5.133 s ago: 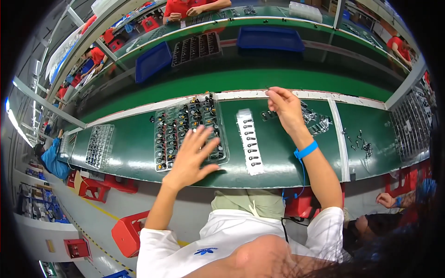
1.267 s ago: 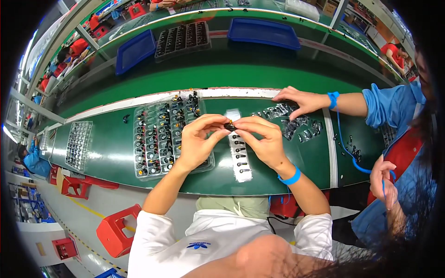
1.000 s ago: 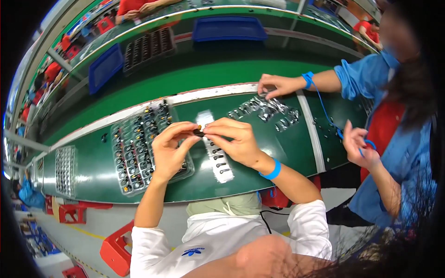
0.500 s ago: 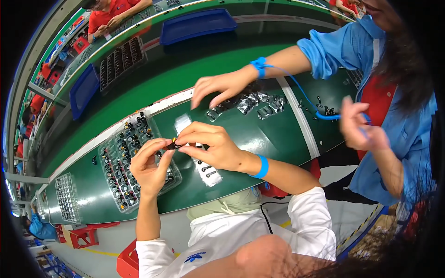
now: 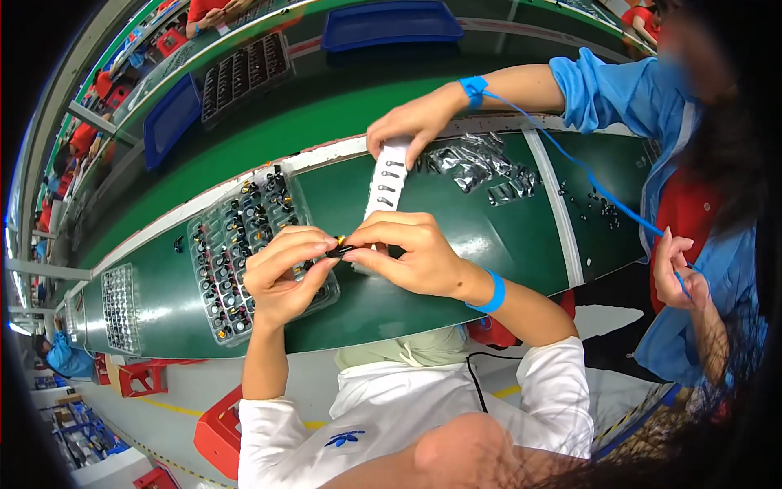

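My left hand (image 5: 287, 275) and my right hand (image 5: 417, 254) meet above the green bench, fingertips pinched on a small black part (image 5: 345, 249) with a yellow bit at its upper side. Fingers hide much of it, so its exact kind does not show. Beneath my left hand stands a clear plastic tray (image 5: 327, 295) filled with rows of small black and grey parts. Just beyond my right hand lies a white strip (image 5: 383, 191) carrying several short black pieces; its near end is partly covered by my hand.
At the right, a co-worker's hand (image 5: 417, 122) grips the strip's far end. Small silvery bags (image 5: 476, 163) and scattered black bits (image 5: 599, 210) lie on that side. Another clear tray (image 5: 120, 310) is at far left. Blue trays (image 5: 391, 26) and a filled tray (image 5: 244, 77) sit beyond the bench's white edge.
The co-worker's hand has come down onto the white strip, which now lies farther away and to the right. My hands still pinch the black part. The whole view has shifted slightly.
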The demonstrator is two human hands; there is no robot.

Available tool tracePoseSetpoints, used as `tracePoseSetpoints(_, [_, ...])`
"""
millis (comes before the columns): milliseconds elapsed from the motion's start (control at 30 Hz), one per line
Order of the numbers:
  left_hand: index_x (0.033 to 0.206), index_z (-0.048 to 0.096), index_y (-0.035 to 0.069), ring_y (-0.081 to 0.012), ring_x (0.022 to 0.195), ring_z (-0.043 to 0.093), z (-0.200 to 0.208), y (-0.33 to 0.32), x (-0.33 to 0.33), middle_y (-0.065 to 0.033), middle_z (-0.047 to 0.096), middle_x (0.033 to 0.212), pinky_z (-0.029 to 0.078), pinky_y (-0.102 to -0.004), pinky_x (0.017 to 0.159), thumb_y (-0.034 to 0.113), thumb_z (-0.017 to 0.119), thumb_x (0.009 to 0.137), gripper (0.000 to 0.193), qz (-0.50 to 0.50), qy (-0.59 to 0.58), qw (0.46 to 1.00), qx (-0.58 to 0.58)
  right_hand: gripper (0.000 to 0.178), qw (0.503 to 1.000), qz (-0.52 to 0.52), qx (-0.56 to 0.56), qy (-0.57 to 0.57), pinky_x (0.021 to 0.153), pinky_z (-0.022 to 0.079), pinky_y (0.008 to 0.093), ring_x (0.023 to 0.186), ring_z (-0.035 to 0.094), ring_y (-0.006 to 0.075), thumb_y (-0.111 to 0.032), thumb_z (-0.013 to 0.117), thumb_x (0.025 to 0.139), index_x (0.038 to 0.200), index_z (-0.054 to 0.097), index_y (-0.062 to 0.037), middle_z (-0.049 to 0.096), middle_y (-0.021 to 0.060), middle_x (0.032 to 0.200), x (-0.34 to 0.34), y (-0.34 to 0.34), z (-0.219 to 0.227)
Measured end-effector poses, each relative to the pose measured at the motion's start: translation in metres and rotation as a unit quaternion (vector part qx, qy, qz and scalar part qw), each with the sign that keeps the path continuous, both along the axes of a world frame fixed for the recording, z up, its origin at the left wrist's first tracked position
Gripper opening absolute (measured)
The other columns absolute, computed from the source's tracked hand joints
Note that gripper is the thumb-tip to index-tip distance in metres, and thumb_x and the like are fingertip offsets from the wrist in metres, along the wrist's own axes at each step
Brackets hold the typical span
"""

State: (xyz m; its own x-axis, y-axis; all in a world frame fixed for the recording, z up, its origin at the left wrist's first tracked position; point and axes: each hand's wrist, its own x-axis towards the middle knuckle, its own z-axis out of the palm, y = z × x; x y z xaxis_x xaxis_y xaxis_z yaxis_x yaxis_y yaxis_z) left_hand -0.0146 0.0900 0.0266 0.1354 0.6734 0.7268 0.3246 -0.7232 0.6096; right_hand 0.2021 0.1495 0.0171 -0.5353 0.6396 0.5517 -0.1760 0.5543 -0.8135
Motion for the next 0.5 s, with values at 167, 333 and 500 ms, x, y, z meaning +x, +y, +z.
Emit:
tracePoseSetpoints(167, [0.103, 0.074, -0.003, -0.0293, 0.093, 0.074, 0.000, -0.004, 0.002, -0.0170, 0.076, 0.097, 0.059, -0.0376, 0.082, -0.011, 0.081, 0.078, 0.027, 0.004, -0.019, 1.000, -0.017, 0.014, 1.000, 0.002, 0.009, -0.001, 0.053, 0.047, 0.0302, 0.060, 0.060, 0.0160, -0.007, 0.081, 0.087, 0.096, 0.075, 0.0017, 0.070, 0.0089, 0.083, 0.003, -0.001, 0.006])
tracePoseSetpoints(333, [0.105, 0.073, -0.003, -0.0282, 0.091, 0.073, 0.002, -0.002, -0.005, -0.0178, 0.074, 0.098, 0.059, -0.0368, 0.082, -0.008, 0.080, 0.079, 0.027, -0.023, -0.026, 0.997, -0.065, 0.012, 0.999, 0.007, 0.035, 0.023, 0.052, 0.045, 0.0303, 0.057, 0.058, 0.0158, -0.006, 0.080, 0.086, 0.093, 0.074, 0.0011, 0.067, 0.0080, 0.080, 0.001, -0.001, 0.003])
tracePoseSetpoints(500, [0.107, 0.073, -0.002, -0.0276, 0.091, 0.071, 0.002, -0.003, -0.007, -0.0187, 0.072, 0.101, 0.059, -0.0377, 0.081, -0.008, 0.078, 0.082, 0.026, -0.034, 0.014, 0.997, -0.062, 0.012, 1.000, 0.005, 0.016, 0.024, 0.051, 0.043, 0.0300, 0.056, 0.056, 0.0144, -0.007, 0.081, 0.087, 0.093, 0.074, 0.0006, 0.067, 0.0073, 0.079, 0.000, -0.003, 0.001])
